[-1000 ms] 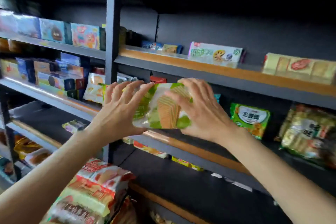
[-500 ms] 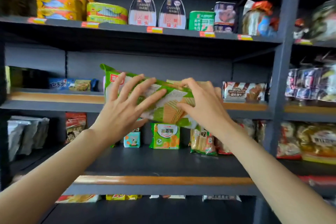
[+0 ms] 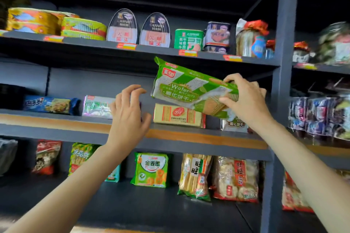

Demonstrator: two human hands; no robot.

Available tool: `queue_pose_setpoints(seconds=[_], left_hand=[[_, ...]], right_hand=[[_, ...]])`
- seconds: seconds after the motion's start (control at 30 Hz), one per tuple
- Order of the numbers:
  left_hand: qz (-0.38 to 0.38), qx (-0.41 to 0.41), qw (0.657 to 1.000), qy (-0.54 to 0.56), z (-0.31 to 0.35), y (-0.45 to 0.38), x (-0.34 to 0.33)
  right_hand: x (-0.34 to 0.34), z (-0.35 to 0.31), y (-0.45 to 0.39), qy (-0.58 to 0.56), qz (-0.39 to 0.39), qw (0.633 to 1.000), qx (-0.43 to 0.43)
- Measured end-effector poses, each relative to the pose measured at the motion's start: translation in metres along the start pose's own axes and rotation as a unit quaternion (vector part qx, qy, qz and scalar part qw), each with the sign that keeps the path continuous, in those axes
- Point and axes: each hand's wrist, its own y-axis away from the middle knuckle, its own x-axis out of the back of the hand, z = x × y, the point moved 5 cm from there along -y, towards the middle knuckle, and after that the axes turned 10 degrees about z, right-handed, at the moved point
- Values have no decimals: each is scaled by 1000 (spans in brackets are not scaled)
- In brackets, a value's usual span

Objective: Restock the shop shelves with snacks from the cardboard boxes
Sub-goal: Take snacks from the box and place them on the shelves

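Observation:
My right hand grips the right end of a green wafer biscuit pack, held tilted in the air in front of the middle shelf. The pack hangs just above a yellow biscuit box that lies on that shelf. My left hand is off the pack, to its left, with fingers loosely curled and nothing in it. No cardboard box is in view.
Cans and tins line the top shelf. Snack bags stand on the lower shelf. A blue packet and a pale packet lie left on the middle shelf. A dark upright post stands right of my right hand.
My left hand has let go of the wafer pack and drawn back to the left. My right hand alone has carried the pack right and up towards the middle shelf.

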Motion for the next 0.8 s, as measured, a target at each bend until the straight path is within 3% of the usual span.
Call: queue_pose_setpoints(seconds=[0.13, 0.3, 0.37, 0.47, 0.6, 0.8], left_hand=[[-27, 47, 998, 21, 6, 2, -20], [-67, 147, 969, 185, 7, -12, -31], [-61, 123, 968, 212, 17, -18, -28], [43, 38, 974, 220, 46, -24, -7], [166, -30, 948, 269, 98, -33, 14], [142, -75, 929, 334, 181, -30, -23]], right_hand=[[-16, 13, -2, -12, -26, 999, 22], [-23, 20, 0, -21, -39, 999, 28], [-17, 20, 3, -23, -13, 999, 43], [3, 25, 8, -51, 37, 996, 57], [46, 38, 15, -83, 89, 989, 86], [115, 108, 30, 37, 124, 990, 60]])
